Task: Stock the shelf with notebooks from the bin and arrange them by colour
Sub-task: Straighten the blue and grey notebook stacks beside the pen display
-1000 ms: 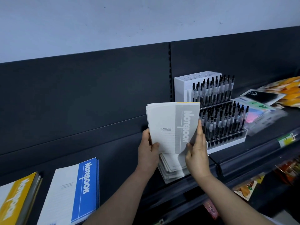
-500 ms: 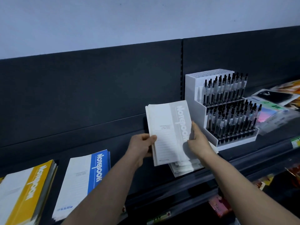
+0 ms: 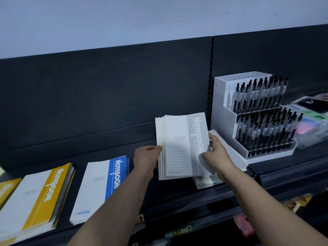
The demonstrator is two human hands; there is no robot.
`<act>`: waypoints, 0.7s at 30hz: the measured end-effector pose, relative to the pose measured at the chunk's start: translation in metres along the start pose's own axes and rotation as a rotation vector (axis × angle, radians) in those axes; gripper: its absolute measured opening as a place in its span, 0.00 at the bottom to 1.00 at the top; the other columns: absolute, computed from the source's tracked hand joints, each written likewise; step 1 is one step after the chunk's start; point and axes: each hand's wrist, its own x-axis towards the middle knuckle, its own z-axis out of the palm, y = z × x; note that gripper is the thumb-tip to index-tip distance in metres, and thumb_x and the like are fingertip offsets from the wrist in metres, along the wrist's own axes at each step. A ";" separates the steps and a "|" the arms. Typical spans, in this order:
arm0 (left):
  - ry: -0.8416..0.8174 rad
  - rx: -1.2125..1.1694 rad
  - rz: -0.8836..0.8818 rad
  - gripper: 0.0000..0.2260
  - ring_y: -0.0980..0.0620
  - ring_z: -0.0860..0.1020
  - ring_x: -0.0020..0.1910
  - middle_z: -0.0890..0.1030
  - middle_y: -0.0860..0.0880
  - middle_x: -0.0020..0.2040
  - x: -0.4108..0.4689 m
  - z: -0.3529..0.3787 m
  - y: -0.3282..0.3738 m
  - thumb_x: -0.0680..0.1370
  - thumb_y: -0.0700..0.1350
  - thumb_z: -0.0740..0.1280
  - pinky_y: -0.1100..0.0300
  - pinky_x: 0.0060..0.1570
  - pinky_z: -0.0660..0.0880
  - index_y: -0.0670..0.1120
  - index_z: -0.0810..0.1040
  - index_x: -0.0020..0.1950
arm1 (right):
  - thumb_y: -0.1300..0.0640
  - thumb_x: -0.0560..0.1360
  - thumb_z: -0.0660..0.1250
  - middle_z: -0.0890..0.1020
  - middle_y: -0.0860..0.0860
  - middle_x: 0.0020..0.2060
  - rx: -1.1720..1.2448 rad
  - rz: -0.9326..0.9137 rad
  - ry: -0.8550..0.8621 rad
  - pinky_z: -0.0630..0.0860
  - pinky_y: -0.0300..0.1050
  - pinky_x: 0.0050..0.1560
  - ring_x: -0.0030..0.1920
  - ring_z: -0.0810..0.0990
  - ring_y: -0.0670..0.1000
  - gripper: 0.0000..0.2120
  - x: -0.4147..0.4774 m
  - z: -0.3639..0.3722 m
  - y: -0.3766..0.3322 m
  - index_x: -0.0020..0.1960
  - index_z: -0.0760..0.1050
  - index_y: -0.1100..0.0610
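Fingers (image 3: 153, 148) of the left hand (image 3: 145, 159) curl round the left edge of a grey stack (image 3: 179, 144) of notebooks. The right hand (image 3: 217, 155) grips the opposite edge, its fingers (image 3: 213, 137) bent over the cover by the grey title band. Both forearms reach up from the bottom of the view, over a pink packet (image 3: 243, 227) on a lower level.

Held between the two hands, the grey stack faces the camera with its top tilted back, its sheets fanned slightly at the left. I cannot tell whether its lower edge touches the shelf (image 3: 168, 192).

Under and behind the right hand, a grey pile (image 3: 232, 155) of the same notebooks lies flat on the shelf, just beside a white pen stand (image 3: 223, 107) filled with black pens. Left of the hands, a blue stack (image 3: 101, 185) lies flat, and further left lies a yellow stack (image 3: 39, 196), with a gap between the two.

Beyond the pen stand, at the right edge, coloured packets (image 3: 312, 121) lean on the shelf; they are blurred. A dark back panel (image 3: 106, 95) rises behind everything, with a pale wall (image 3: 159, 18) above it.
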 end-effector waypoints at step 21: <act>0.533 0.273 0.165 0.04 0.45 0.74 0.44 0.77 0.46 0.43 0.018 -0.252 -0.012 0.80 0.41 0.61 0.54 0.45 0.71 0.42 0.73 0.48 | 0.72 0.76 0.55 0.77 0.45 0.44 0.317 0.036 -0.226 0.71 0.42 0.34 0.42 0.75 0.46 0.25 -0.058 0.181 -0.067 0.67 0.67 0.51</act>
